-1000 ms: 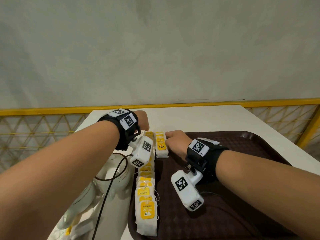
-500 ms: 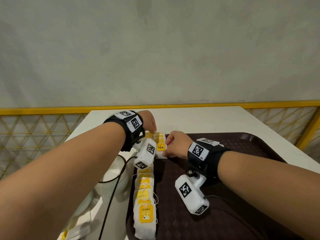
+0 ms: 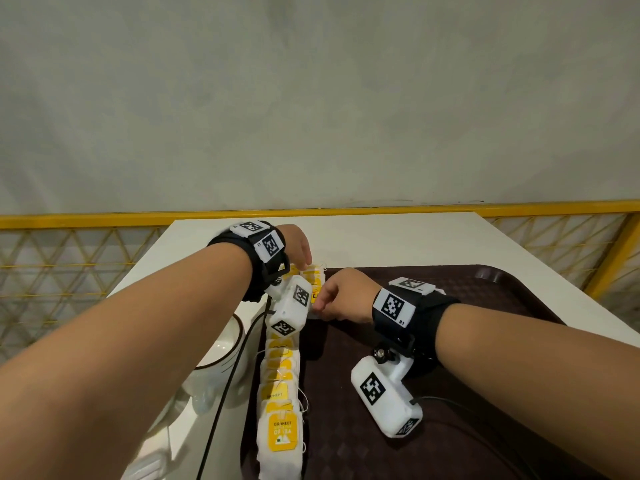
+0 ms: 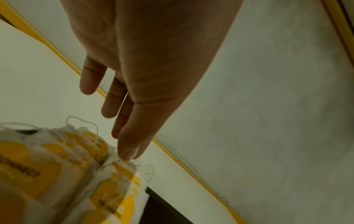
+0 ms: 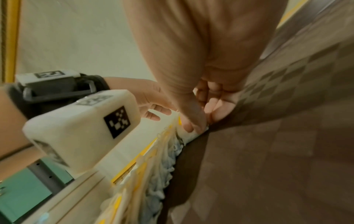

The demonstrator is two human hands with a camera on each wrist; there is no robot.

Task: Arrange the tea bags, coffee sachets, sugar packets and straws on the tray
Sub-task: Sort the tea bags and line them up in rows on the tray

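On the far left of the white table (image 3: 381, 237) stands a white cup (image 3: 221, 355) with a dark rim, just beside the brown tray (image 3: 485, 341). Next comes a long row of tea bags (image 3: 278, 403) with yellow tags, lying along the left edge of the tray and leaning on each other like fallen cards. At the far end of that row is the left hand (image 3: 296, 244). Its fingers (image 4: 114, 103) are straight and a little spread, and its thumb tip touches the top of the last tea bag; it does not hold anything. A second short stack of tea bags (image 3: 317, 285) sits just to the right of the row's far end. The right hand (image 3: 341, 296) is there, with its fingers curled and its thumb and fingertips (image 5: 191, 125) pinching the near edge of that stack. The rest of the tray to the right is bare brown checks. No coffee sachets, sugar packets or straws show in any view. I think the hands are pushing the two groups of tea bags neatly together. The bags are soft and light, so a hard push could make the row slide or topple off the tray's left edge toward the cup. The thin strings (image 4: 80, 121) could also catch on a finger and drag a bag out of line.
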